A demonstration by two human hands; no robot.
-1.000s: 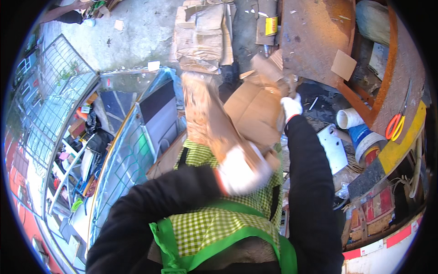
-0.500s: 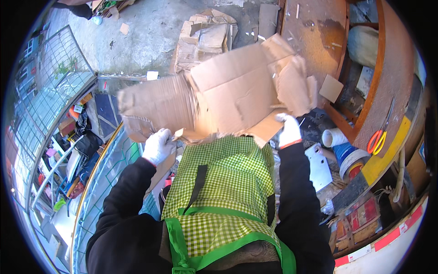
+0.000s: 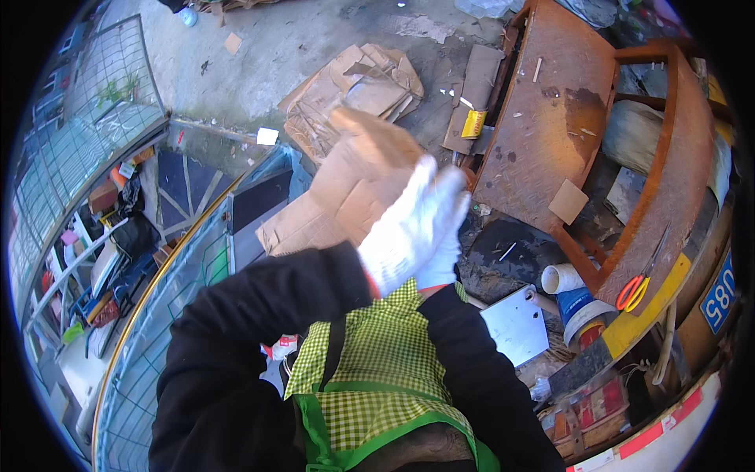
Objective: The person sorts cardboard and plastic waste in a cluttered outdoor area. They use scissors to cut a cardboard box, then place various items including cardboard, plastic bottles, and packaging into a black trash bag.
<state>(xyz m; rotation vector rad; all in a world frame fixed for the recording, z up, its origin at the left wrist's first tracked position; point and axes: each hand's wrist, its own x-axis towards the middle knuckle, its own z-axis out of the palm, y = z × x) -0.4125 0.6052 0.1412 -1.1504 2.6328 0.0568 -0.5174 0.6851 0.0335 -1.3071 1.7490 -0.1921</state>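
Note:
A folded brown cardboard sheet (image 3: 334, 193) is in front of me, its upper part smeared by motion. My left hand (image 3: 401, 236), in a white glove with a red cuff edge, reaches across to the cardboard's right side and closes on it there. Right behind it is my right hand (image 3: 445, 256), also white-gloved; the left hand covers much of it and its fingers are blurred, so its grip does not show. Beyond the sheet, flattened cardboard (image 3: 373, 86) lies piled on the concrete ground.
A brown wooden furniture frame (image 3: 543, 141) lies at the right, with orange-and-yellow-handled scissors (image 3: 632, 293) near its lower end. Below it are a blue-and-white bucket (image 3: 586, 315) and a white panel (image 3: 517, 326). At the left stands a wire-mesh fence (image 3: 161, 377) with clutter behind it.
The cardboard was spread wide between my separated hands; now it is folded smaller and sits further left. My left hand has swung right, meeting my right hand, which has moved left.

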